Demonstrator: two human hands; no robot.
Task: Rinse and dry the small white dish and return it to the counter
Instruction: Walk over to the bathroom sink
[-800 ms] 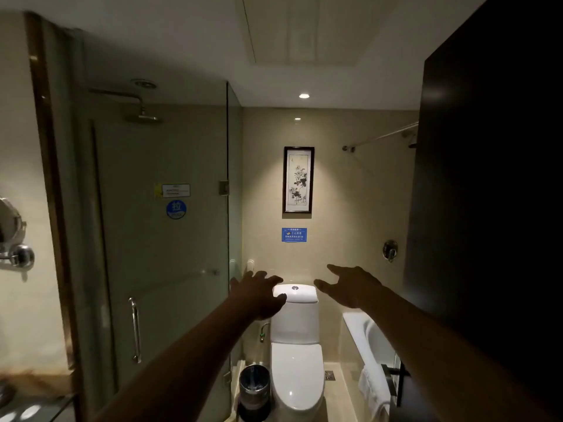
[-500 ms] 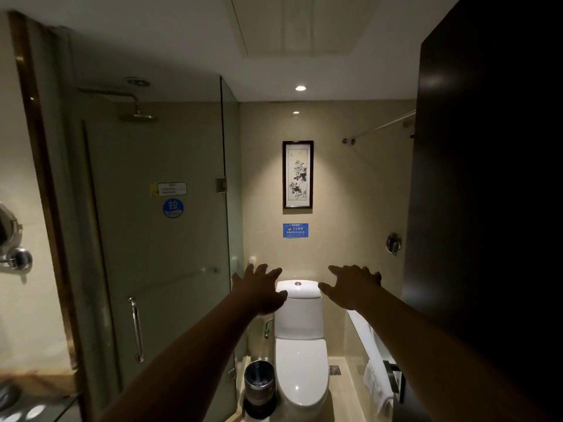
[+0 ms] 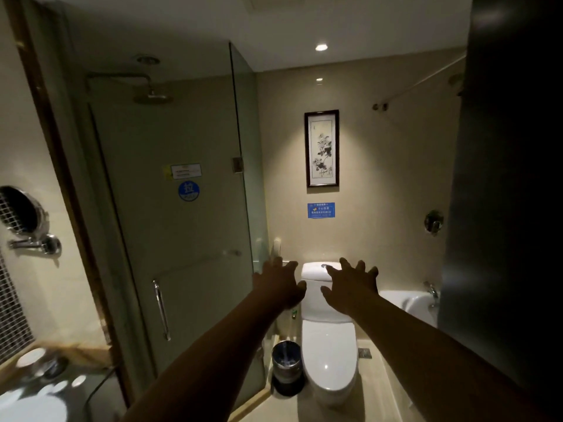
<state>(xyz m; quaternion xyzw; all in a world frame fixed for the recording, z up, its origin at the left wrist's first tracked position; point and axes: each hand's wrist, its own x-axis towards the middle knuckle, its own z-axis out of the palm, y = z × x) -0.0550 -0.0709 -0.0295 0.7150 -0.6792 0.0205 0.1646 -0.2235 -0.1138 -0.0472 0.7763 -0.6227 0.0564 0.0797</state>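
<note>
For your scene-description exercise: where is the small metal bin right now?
The bin stands on the floor, low centre of the head view, between the glass shower door and the toilet.

We see a dim room, lit mainly by a recessed ceiling light [image 3: 321,47] that pools warm light on the far wall around the framed picture [image 3: 321,148]. Glare marks the toilet lid [image 3: 327,357]. Both hands read as dark silhouettes. The counter [image 3: 45,379] at near left is smeared and blurred; straight lines bow at the edges.
</note>
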